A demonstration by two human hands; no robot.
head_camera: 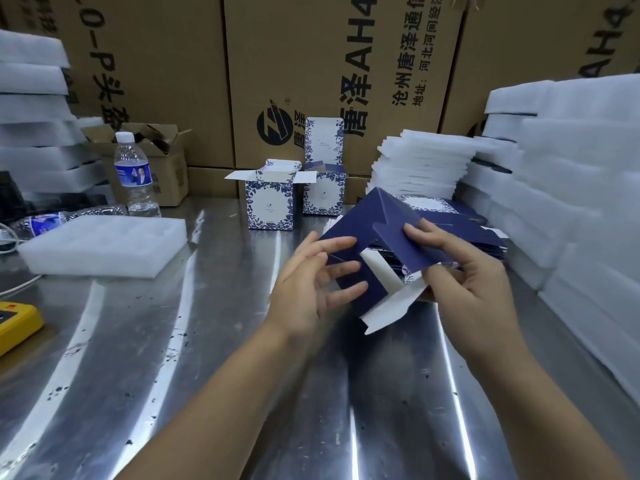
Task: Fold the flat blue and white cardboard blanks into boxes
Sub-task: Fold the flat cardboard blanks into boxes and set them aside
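Observation:
A half-formed dark blue box [372, 220] with white inner flaps hangs above the steel table at centre right. My right hand [464, 275] grips its right side, thumb on the blue flap and fingers curled underneath. My left hand [311, 282] touches the left blue panel with spread, nearly straight fingers. Behind the box lies a stack of flat blue and white blanks [460, 216]. Two folded boxes stand at the back: one with open top flaps [270, 202] and a second with its lid upright [323, 188].
White foam sheets are stacked high at the right [568, 188] and left [31, 109]. A foam tray [104, 245] lies left of centre. A water bottle [135, 174] stands near a small carton [166, 161]. A yellow device [14, 323] sits at the left edge. Large cartons [311, 64] wall the back.

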